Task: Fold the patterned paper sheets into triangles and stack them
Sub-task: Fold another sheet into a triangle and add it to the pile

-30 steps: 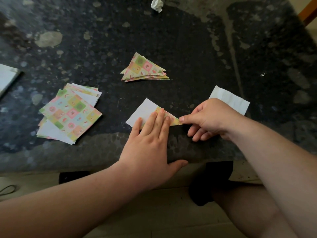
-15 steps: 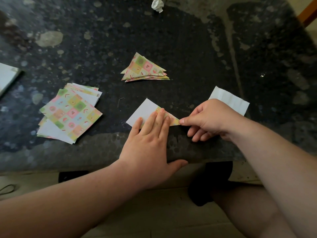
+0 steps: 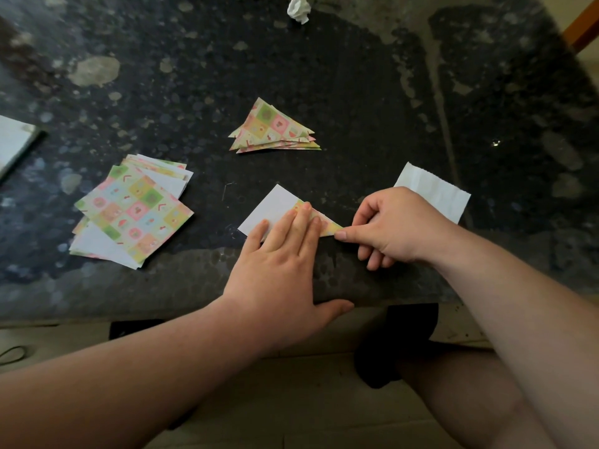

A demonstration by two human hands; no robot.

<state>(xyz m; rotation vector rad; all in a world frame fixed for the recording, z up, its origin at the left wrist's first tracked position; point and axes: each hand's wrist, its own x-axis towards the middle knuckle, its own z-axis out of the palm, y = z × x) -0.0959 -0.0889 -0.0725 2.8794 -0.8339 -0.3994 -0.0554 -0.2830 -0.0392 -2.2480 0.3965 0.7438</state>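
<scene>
A paper sheet [image 3: 275, 205], white side up with a patterned flap folded over, lies near the front edge of the dark stone table [image 3: 356, 92]. My left hand [image 3: 282, 264] lies flat on it, fingers pressing the fold. My right hand [image 3: 389, 225] has its fingers curled and its thumb tip pressing the flap's right corner onto the table. A stack of folded patterned triangles [image 3: 275, 129] sits behind the sheet. A loose pile of unfolded patterned squares [image 3: 133, 212] lies to the left.
A white paper slip [image 3: 434, 189] lies behind my right hand. A crumpled white paper ball [image 3: 299, 8] sits at the far edge. A white object [image 3: 13, 144] shows at the left border. My legs are below the table edge.
Almost nothing has changed: both hands keep pressing the same fold. My right thumb has shifted very slightly along the flap's corner.
</scene>
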